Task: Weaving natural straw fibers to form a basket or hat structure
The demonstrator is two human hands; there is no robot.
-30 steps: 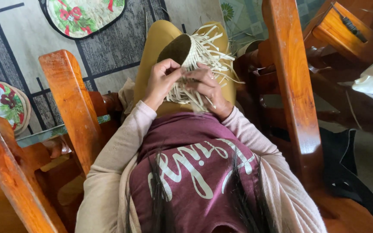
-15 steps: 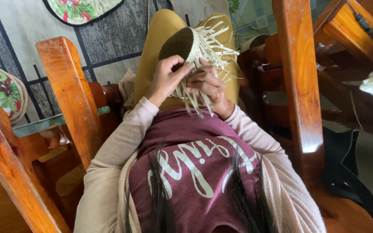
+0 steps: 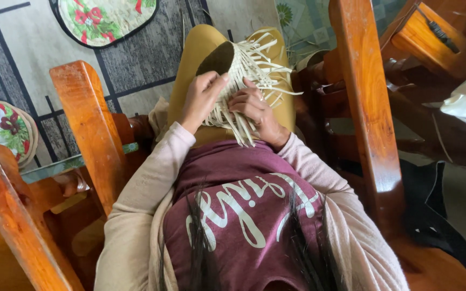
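A half-woven basket of pale straw strips rests on my lap, over mustard-yellow trousers. Its dark open mouth faces left and loose strips fan out to the right and hang toward me. My left hand grips the basket's near rim, thumb and fingers on the weave. My right hand presses on the loose strips just below the woven part, fingers curled around some of them. Maroon shirt and pale sleeves fill the foreground.
Wooden chair arms stand on both sides: one at left, a tall post at right. A grey patterned rug lies ahead with a floral mat on it. More wooden furniture and dark cloth sit at right.
The basket and both hands have stayed on my lap; my fingers have shifted slightly on the strips and the view has drifted a little.
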